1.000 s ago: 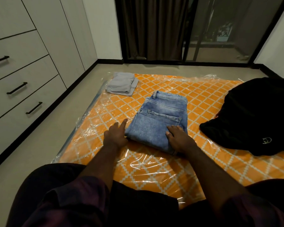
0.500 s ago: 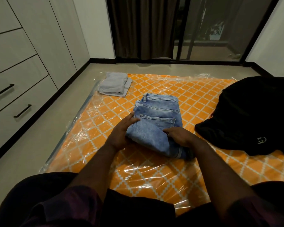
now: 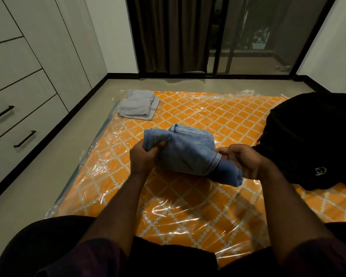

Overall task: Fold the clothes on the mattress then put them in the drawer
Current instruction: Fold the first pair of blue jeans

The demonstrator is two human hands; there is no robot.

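Folded light blue jeans (image 3: 188,150) are lifted a little off the orange patterned mattress (image 3: 198,206), which is wrapped in clear plastic. My left hand (image 3: 144,156) grips the bundle's left end, thumb on top. My right hand (image 3: 242,160) holds the right end, fingers curled under the hem. A folded grey garment (image 3: 137,104) lies at the mattress's far left corner. A black garment (image 3: 312,138) with a small white logo is heaped unfolded on the right side. Closed white drawers (image 3: 22,114) with black handles stand to the left.
A strip of beige floor (image 3: 54,176) runs between the mattress and the drawer unit. Dark curtains (image 3: 168,35) and a glass sliding door (image 3: 254,37) close off the far wall. My knees in dark trousers (image 3: 68,250) are at the mattress's near edge.
Both hands slid under the near end of the jeans, closed on them and raised the bundle off the mattress. The camera tilted slightly to the right.
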